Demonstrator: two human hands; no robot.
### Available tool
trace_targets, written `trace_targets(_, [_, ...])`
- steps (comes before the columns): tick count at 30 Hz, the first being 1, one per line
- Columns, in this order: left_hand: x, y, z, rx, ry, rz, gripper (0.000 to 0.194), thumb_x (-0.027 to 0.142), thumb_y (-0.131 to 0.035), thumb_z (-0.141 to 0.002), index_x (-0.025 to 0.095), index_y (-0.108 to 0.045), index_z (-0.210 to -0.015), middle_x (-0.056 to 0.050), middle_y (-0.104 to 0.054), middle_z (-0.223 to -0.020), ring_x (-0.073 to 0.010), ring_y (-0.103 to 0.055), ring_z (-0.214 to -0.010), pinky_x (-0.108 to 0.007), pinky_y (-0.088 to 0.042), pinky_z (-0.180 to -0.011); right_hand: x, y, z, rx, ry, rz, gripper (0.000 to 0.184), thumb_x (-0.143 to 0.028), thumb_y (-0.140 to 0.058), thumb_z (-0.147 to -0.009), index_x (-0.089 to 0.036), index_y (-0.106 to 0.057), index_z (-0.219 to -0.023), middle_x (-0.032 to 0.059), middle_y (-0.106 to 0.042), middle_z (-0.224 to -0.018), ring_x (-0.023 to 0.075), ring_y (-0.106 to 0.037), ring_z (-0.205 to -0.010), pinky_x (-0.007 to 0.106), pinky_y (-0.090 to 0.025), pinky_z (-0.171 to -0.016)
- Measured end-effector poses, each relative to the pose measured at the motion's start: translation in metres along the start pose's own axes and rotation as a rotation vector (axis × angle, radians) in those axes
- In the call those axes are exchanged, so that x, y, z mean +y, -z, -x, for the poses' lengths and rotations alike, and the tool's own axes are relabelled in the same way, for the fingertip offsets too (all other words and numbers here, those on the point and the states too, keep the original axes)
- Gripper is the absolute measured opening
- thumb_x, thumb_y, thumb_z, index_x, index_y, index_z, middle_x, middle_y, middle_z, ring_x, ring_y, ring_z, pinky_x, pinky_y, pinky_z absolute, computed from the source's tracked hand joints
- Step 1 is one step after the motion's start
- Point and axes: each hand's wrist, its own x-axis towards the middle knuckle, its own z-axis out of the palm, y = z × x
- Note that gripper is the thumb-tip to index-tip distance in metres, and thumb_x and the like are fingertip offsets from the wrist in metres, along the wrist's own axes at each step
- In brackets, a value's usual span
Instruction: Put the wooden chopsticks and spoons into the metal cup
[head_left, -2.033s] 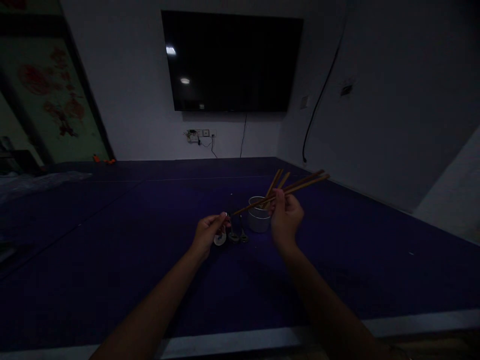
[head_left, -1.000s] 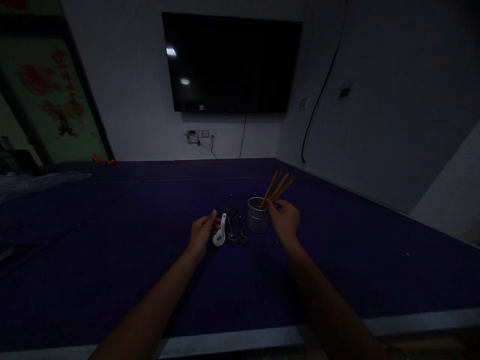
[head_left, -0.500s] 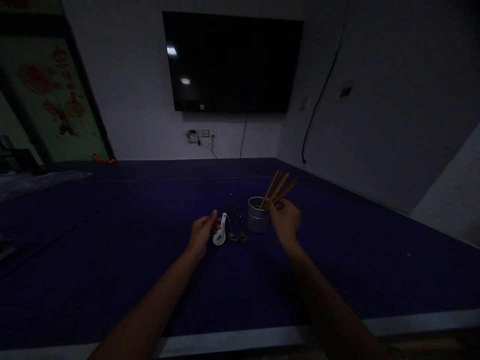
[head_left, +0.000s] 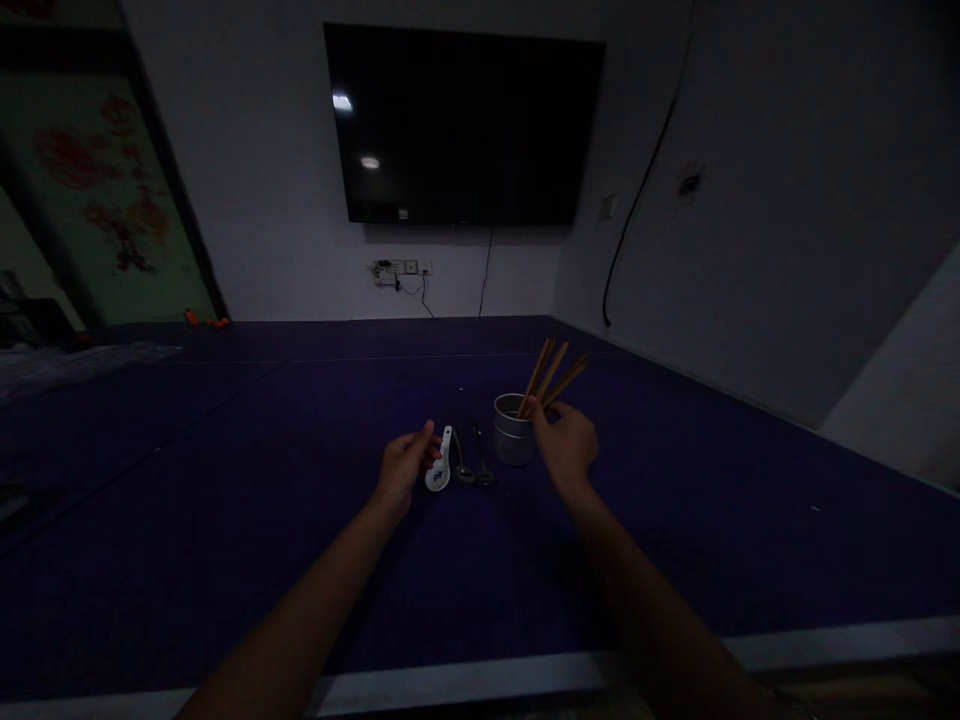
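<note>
Wooden chopsticks (head_left: 553,370) fan out above a grey metal cup (head_left: 514,445), their lower ends inside its rim. My right hand (head_left: 566,440) is closed around them at the cup's right edge. On the purple surface left of the cup lie a white ceramic spoon (head_left: 438,472) with a blue mark, a dark metal ladle (head_left: 464,474) and another dark metal spoon (head_left: 485,475), side by side with handles pointing away. My left hand (head_left: 407,462) rests just left of the white spoon, thumb raised apart from the half-curled fingers, which come close to the spoon's edge.
The purple surface (head_left: 300,560) has a pale front edge (head_left: 465,680). Crumpled clear plastic (head_left: 97,365) lies at the far left, with small orange objects (head_left: 206,319) by the wall. A large television (head_left: 465,130) hangs above sockets (head_left: 405,268); a black cable (head_left: 637,200) hangs at right.
My right hand and the chopsticks have shifted slightly left, and the chopsticks stand a little more upright over the cup. My left hand is almost unmoved.
</note>
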Motion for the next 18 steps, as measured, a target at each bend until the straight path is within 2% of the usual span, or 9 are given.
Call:
trace_targets(9, [0.001,0.0,0.002,0.001,-0.009,0.007,0.053,0.064,-0.067,-0.056,0.012,-0.064,-0.066,-0.001,-0.058,-0.053,-0.0065,-0.047,-0.045,-0.019,-0.035,-0.047,0.007,-0.01,-0.003,-0.03,0.063,-0.186,0.046,-0.044,-0.036,-0.086,-0.014,-0.069,-0.095,0.0138,-0.069,-0.092,0.023,-0.061,-0.08,0.03,-0.038,-0.067])
trace_targets(18, [0.0,0.001,0.001,0.002,-0.027,-0.03,0.055,0.067,-0.064,-0.057,0.012,-0.065,-0.067,-0.002,-0.059,-0.053,-0.0075,-0.047,-0.044,-0.02,-0.035,-0.046,0.015,-0.016,-0.009,-0.077,0.056,-0.28,0.04,-0.035,-0.037,-0.083,-0.014,-0.069,-0.094,0.0129,-0.069,-0.091,0.0227,-0.061,-0.081,0.03,-0.041,-0.07])
